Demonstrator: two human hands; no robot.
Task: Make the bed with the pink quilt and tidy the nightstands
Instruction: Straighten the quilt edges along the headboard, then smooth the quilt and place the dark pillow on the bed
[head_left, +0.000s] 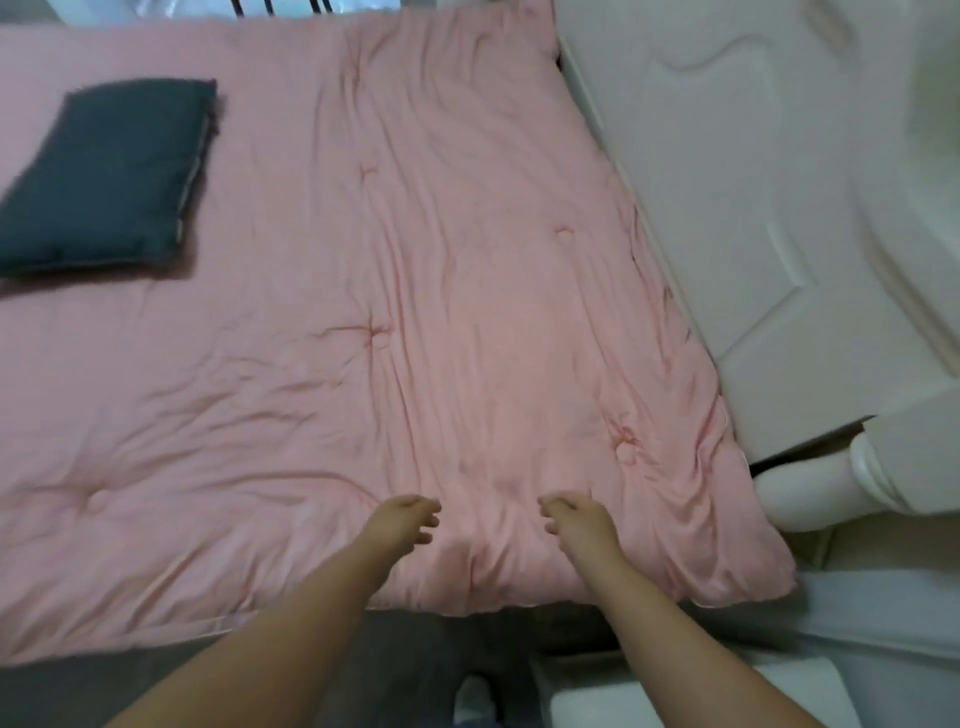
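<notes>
- Head view is showing the left hand (402, 525) and the right hand (576, 519) reaching out side by side over the near edge of the pink quilt (415, 291), a short gap lying between them
- Both hands are hovering with fingers loosely curled and holding nothing; whether the fingertips are touching the fabric I cannot tell
- The quilt is lying spread across the bed, stretching away ahead of both hands, with creases running forward from the fingers and a rumpled corner just right of the right hand
- Judging by this, the smoothing step is under way; the next move is calling for flat palms pressing the wrinkles outward and squaring that right corner
- A dark grey pillow (109, 176) is lying far ahead and well left of the left hand, askew on the quilt, likely needing straightening
- White furniture (753, 208) is standing close along the quilt's edge to the right of the right hand, crowding that side
- No nightstand is recognisable here, so that part is looking not yet begun
</notes>
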